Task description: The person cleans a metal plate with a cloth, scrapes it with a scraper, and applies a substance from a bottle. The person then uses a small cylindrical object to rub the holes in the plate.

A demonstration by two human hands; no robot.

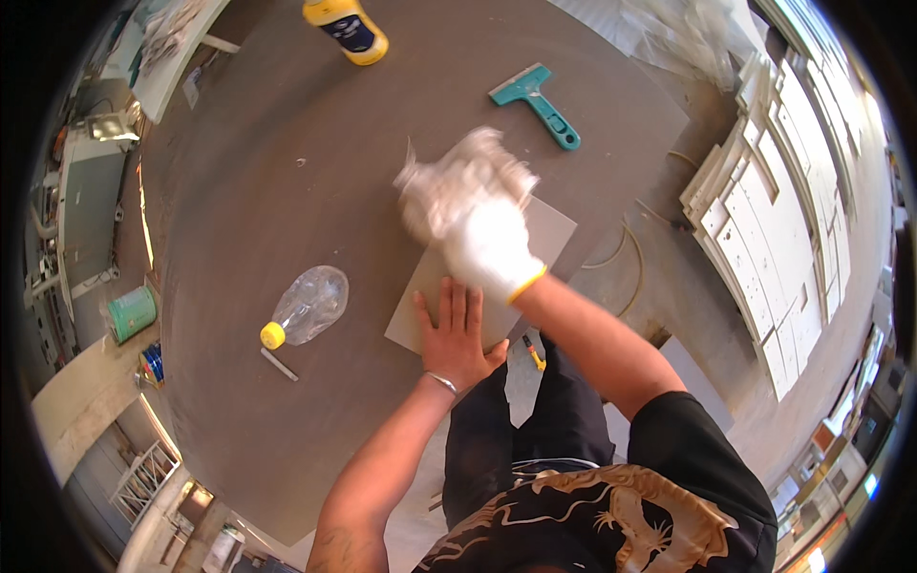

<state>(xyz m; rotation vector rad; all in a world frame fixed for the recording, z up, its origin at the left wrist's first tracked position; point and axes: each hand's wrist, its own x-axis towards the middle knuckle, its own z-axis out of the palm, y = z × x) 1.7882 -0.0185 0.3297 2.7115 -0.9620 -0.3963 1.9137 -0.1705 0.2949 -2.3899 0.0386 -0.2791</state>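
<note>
your left hand (457, 334) is bare and lies flat, palm down, on the light grey panel (411, 320), its fingers slightly parted and the thumb out to the right. a metal bracelet (440, 382) circles that wrist. your right hand (489, 250), in a white glove with a yellow cuff, reaches over the panel just beyond the left fingertips, on a crumpled whitish cloth (468, 177). both glove and cloth are blurred, and you can't tell from here how tightly the gloved fingers close on it. the cloth spreads past the far edge of the panel, over the brown tabletop (239, 220).

the panel lies on the tabletop right in front of you, set at a slant, with its near corner close to the edge by your legs. beyond it, to the right of the cloth, lies a teal scraper (544, 110). farther off to the left is a yellow bottle (355, 33) with a dark label, cut off by the upper rim. to the left of your left hand, a clear bottle (315, 304) with a yellow cap lies on its side, a short grey stick (279, 364) near the cap. off the table to your right, white boards (764, 210) lie overlapping.
</note>
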